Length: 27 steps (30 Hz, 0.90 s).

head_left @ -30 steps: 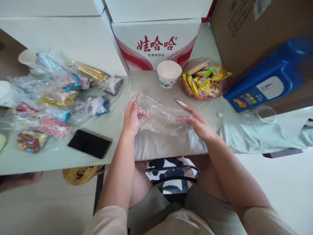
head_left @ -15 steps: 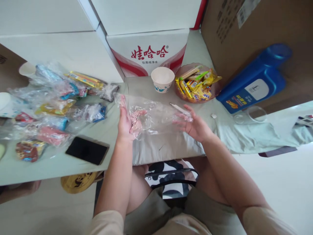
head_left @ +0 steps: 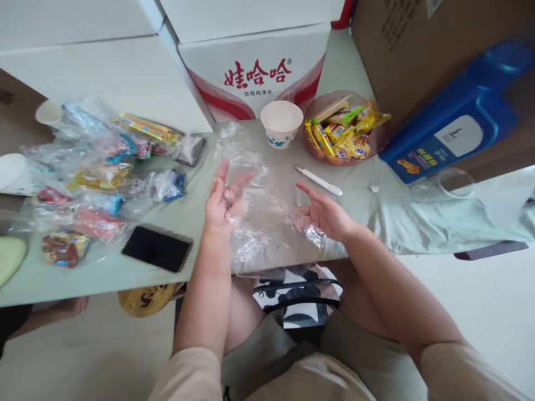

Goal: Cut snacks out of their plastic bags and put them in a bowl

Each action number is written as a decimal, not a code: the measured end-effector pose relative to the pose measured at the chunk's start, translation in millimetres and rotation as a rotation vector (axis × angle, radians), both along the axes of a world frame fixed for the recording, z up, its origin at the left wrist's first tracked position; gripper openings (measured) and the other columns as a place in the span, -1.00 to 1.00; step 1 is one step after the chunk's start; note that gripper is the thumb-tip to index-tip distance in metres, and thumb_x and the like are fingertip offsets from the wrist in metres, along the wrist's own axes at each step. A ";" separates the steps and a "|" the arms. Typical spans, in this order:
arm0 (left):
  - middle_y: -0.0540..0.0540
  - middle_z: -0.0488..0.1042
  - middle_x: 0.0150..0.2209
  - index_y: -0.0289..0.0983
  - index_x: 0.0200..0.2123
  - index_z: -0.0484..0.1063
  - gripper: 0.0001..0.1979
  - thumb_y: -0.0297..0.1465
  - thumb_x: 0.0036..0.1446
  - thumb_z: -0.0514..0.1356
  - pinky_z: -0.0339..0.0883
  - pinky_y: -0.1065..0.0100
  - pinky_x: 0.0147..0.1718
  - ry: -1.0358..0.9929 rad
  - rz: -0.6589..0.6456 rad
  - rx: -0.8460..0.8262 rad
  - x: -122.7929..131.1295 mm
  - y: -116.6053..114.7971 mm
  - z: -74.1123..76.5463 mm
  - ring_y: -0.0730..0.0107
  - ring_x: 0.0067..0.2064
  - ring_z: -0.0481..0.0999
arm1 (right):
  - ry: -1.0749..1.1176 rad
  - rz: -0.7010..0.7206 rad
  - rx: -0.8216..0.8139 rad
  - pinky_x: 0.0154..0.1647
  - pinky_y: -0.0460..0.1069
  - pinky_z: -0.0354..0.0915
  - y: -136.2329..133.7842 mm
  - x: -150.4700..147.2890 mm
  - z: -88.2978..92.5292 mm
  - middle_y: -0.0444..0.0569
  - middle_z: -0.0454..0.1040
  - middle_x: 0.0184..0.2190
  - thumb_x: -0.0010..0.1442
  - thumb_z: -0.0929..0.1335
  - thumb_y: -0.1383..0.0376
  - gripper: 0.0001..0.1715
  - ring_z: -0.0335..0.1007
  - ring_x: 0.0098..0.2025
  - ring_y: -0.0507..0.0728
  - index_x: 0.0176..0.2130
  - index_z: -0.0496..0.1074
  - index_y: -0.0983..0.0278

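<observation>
A clear, crinkled plastic bag [head_left: 265, 214] spreads over the table edge between my two hands. My left hand [head_left: 223, 197] is at the bag's left side, fingers apart, with film over part of the fingers. My right hand [head_left: 326, 214] is at the other side, its fingers stretched toward the bag and the film against the fingertips. Just above that hand lies a white utility knife [head_left: 320, 180]. Behind the bag stands a paper cup [head_left: 282, 125] with a blue leaf print. Whether either palm grips the film is hard to see.
Wrapped snacks in clear bags [head_left: 100, 172] crowd the left, near a black phone [head_left: 157, 248]. A glass bowl [head_left: 317, 153] of snacks stands at the back right, beside a big blue bottle [head_left: 455, 122] and a clear cup [head_left: 455, 184]. Boxes [head_left: 259, 72] line the back.
The bag was stretched level between both hands; now it is lower and looser, spread toward the back. My right hand has moved down slightly, uncovering the utility knife. The view has shifted a little.
</observation>
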<state>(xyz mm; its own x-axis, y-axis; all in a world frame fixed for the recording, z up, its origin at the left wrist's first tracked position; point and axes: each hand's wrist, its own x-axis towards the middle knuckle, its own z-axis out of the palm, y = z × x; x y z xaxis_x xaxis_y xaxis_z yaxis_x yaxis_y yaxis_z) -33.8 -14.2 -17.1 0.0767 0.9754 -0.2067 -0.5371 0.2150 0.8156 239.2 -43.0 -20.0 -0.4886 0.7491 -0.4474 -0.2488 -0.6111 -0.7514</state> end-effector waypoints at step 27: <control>0.03 0.62 -0.46 0.19 0.08 0.57 -0.47 0.13 0.40 -0.11 -0.50 0.54 -0.84 -0.266 0.008 -0.095 -2.5 1.8 -8.9 0.76 -0.77 -0.41 | -0.028 -0.087 0.359 -0.22 -0.01 0.40 -15.4 -45.2 -12.7 -0.18 0.48 -0.36 0.18 0.48 0.11 -0.14 0.43 -0.31 0.06 0.34 0.13 0.10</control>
<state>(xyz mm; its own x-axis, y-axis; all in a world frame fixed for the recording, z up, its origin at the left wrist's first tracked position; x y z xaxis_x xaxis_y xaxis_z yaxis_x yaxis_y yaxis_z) -36.3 -12.3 -26.0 0.1329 0.9535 -0.2704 -0.7318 0.2784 0.6220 194.0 -58.4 -32.6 -0.4078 0.8988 -0.1607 -0.2648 -0.2848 -0.9213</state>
